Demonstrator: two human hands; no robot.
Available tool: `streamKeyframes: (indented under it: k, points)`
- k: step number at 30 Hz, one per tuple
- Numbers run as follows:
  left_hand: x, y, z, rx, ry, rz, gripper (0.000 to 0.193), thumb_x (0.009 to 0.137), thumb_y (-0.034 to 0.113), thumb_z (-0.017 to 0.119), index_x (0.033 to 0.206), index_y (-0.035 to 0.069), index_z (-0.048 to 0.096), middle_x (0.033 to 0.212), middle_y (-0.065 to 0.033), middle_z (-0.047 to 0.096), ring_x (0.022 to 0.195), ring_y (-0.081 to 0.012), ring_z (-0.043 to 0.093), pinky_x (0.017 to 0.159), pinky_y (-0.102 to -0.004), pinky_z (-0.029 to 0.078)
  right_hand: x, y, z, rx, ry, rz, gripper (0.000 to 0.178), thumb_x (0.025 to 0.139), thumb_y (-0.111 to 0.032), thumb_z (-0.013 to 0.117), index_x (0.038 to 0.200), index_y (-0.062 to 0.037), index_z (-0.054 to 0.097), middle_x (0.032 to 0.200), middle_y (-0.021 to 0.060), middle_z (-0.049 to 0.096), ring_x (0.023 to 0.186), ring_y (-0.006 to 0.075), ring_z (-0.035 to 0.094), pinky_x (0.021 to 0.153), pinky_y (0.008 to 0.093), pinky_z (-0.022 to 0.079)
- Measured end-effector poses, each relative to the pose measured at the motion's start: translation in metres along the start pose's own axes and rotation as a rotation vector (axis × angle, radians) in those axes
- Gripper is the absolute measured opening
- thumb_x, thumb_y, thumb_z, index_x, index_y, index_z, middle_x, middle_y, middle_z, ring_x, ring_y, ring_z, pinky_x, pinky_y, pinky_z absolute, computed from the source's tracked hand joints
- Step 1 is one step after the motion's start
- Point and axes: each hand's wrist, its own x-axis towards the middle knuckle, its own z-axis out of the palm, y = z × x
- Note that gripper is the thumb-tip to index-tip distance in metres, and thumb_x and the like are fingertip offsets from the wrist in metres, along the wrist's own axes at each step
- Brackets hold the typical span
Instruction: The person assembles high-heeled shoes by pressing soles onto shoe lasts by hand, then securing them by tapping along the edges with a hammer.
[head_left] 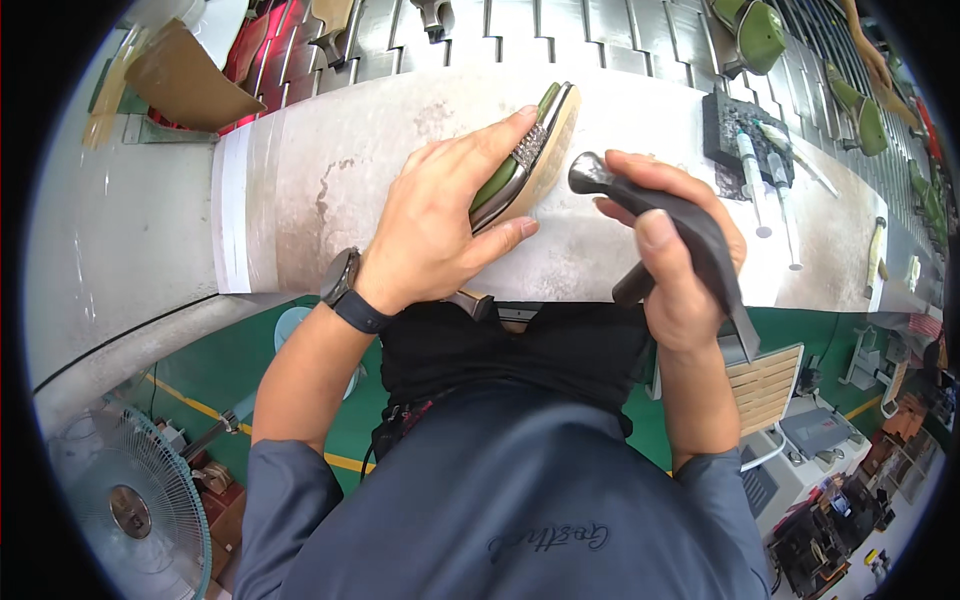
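Observation:
My left hand point(440, 210) is wrapped round a shoe point(548, 165) tipped on its side on the worktable, its tan sole facing right. Green lining and a glittery grey strap show past my fingers, while the heel end lies partly hidden near my palm. A dark watch sits on that wrist. Just right of the sole, my right hand point(690, 250) grips a dark metal shoemaker's hammer point(690, 215). The hammer's round shiny face points left toward the sole, apart from it, and its thin flat end points down past my wrist.
A black block point(720, 135) with several syringes point(752, 180) lies right on the pale worktable point(330, 200). Beyond runs a metal slat conveyor point(560, 35) carrying green shoes point(760, 40). Brown card point(185, 80) stands at far left; a fan point(130, 510) is below left.

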Motion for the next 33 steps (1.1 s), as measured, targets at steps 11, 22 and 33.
streamKeyframes:
  k: [11, 22, 33]
  points:
    - [0.001, -0.003, 0.001, -0.032, 0.007, -0.034, 0.103, 0.073, 0.016, 0.09, 0.16, -0.001, 0.039, 0.144, -0.0213, 0.062, 0.124, -0.0396, 0.062, 0.108, -0.0461, 0.045, 0.028, -0.006, 0.008, -0.251, -0.245, 0.182, 0.025, 0.095, -0.005, 0.077, 0.119, 0.0015, 0.072, 0.106, 0.009, 0.078, 0.093, 0.0087, 0.071, 0.081, 0.0247, 0.057]
    - [0.005, -0.003, -0.002, -0.036, -0.043, -0.042, 0.108, 0.066, 0.016, 0.091, 0.158, -0.005, 0.04, 0.144, -0.0242, 0.06, 0.122, -0.0417, 0.062, 0.105, -0.0476, 0.046, 0.082, 0.009, 0.004, -0.265, -0.067, 0.126, 0.018, 0.095, -0.003, 0.073, 0.111, 0.0044, 0.074, 0.101, 0.0078, 0.079, 0.092, 0.0099, 0.071, 0.084, 0.0246, 0.055]
    - [0.003, -0.002, 0.003, -0.046, 0.034, -0.033, 0.105, 0.065, 0.015, 0.091, 0.156, -0.005, 0.043, 0.137, -0.0239, 0.063, 0.12, -0.0402, 0.063, 0.103, -0.0463, 0.047, 0.062, -0.023, 0.009, -0.378, -0.303, 0.251, 0.021, 0.093, -0.003, 0.076, 0.113, 0.0027, 0.073, 0.097, 0.0075, 0.078, 0.085, 0.0086, 0.07, 0.074, 0.0231, 0.055]
